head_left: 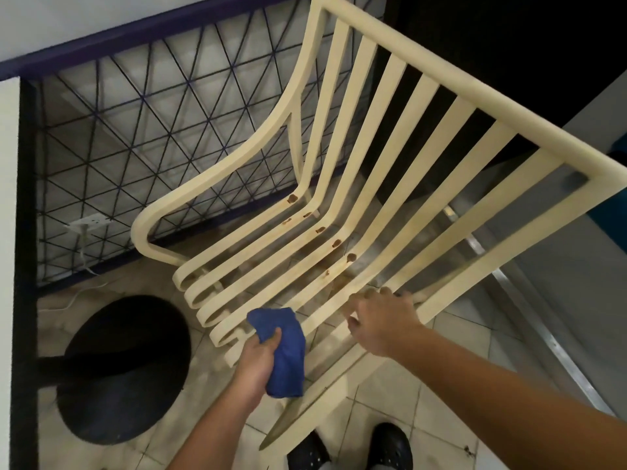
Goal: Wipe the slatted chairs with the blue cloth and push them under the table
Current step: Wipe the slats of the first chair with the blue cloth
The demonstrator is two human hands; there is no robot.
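A cream slatted chair [390, 157] fills the middle of the view, seen from above, with brown stains [334, 244] on its seat slats. My left hand [254, 364] grips a bunched blue cloth [285, 351] at the front ends of the seat slats. My right hand [380, 320] lies on the seat slats near the right side, fingers curled over a slat.
A glass table with a dark triangular mesh top [135, 130] stands to the left, its round black base [125, 371] on the tiled floor. A white power strip [90, 223] and cable lie under it. My black shoes [390, 442] are at the bottom.
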